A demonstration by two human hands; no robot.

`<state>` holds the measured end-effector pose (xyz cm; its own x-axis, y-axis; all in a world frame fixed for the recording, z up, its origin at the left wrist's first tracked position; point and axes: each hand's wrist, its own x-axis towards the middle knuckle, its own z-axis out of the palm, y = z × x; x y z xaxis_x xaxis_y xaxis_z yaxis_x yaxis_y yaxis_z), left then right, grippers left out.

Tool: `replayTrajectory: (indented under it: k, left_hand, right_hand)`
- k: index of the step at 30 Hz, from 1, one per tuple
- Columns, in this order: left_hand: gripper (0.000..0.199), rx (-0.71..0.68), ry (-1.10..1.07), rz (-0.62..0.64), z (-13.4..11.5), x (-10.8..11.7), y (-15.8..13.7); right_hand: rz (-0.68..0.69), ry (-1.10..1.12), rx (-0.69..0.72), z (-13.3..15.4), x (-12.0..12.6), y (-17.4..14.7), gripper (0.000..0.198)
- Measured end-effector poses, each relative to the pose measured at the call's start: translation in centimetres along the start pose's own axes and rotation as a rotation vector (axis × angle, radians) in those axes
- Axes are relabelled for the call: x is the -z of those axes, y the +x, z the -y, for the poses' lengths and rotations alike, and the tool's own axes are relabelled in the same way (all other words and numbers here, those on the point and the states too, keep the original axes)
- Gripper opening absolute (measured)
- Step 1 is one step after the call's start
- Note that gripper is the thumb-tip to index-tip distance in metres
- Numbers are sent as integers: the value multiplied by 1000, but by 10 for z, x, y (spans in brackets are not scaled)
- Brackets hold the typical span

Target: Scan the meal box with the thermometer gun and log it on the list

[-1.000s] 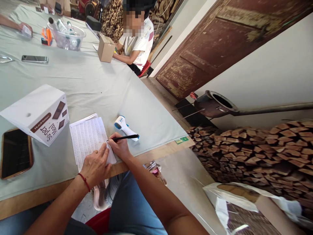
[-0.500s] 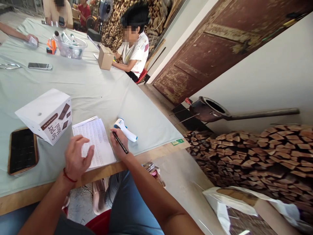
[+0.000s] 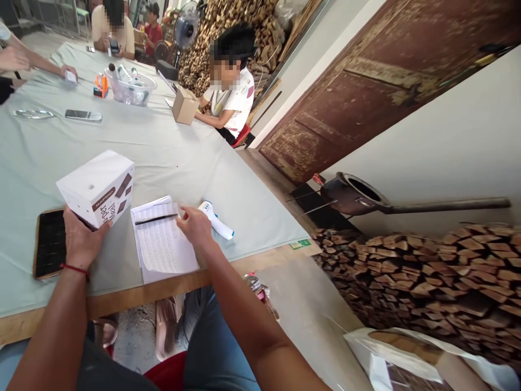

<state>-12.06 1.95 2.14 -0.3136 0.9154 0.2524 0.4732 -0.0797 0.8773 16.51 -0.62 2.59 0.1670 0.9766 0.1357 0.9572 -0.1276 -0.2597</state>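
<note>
Now the pen (image 3: 156,219) is lying flat across the top of the paper (image 3: 163,244), no longer in my right hand (image 3: 195,225), whose open fingers are just beside its tip. I am holding the white box (image 3: 97,187) with my left hand (image 3: 81,241), near the tabletop's (image 3: 171,157) front edge.

Thermometer (image 3: 216,219) beside papers; phone (image 3: 83,115), bowl (image 3: 131,89) far across table.
</note>
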Motion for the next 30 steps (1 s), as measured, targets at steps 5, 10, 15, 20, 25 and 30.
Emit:
replayTrajectory:
  k: [5, 10, 15, 20, 25, 30]
  left_hand:
    - [87, 90, -64, -85, -11, 1, -5]
    - [74, 36, -307, -157, -23, 3, -11]
    - [56, -16, -423, -208, -28, 0, -18]
    - [61, 143, -516, -66, -24, -8, -23]
    - [63, 171, -599, 109, -30, -9, -32]
    - [71, 213, -598, 189, -37, -8, -35]
  right_hand:
    - [-32, -160, -284, -61, 11, -20, 52]
    - [121, -52, -289, -89, 19, -24, 37]
    - [-15, 730, -373, -49, 22, -39, 27]
    - [149, 1525, -209, 30, 20, -83, 26]
    - [318, 1553, -173, 74, 11, -104, 25]
    - [334, 1536, -215, 82, 2, -103, 27]
